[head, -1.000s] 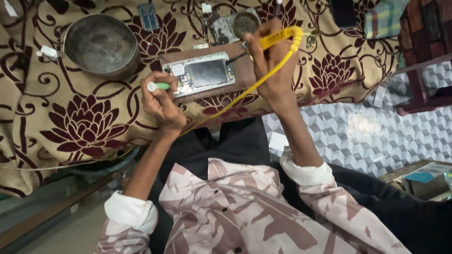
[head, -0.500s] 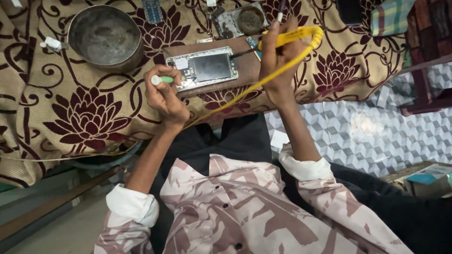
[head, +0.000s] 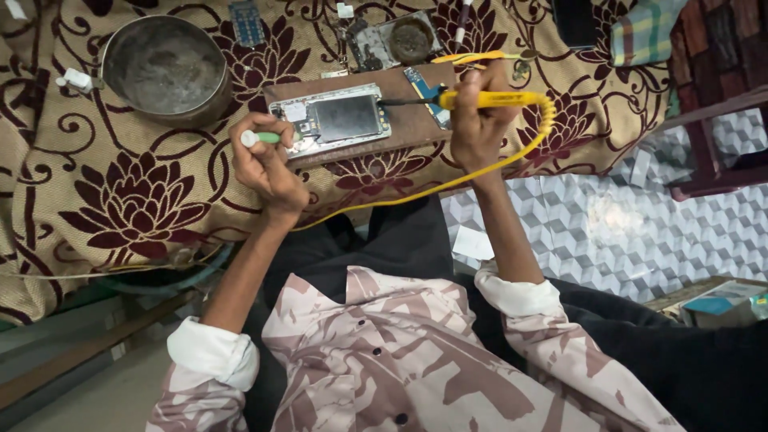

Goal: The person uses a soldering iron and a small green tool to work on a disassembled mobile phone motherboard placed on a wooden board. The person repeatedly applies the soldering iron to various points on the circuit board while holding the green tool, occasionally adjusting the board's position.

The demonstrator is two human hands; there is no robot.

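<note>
While the right hand (head: pixel 478 120) grips a yellow soldering iron (head: pixel 488 99), its tip reaches the right end of an opened phone (head: pixel 336 120) on a brown board (head: pixel 416 124) near the table's front edge. The left hand (head: pixel 268 164) has its fingers pinched round a green-handled tool (head: pixel 260 138) at the phone's left end. Best done with wrists braced and the tip touching lightly — the cord (head: pixel 448 180) kept slack.
</note>
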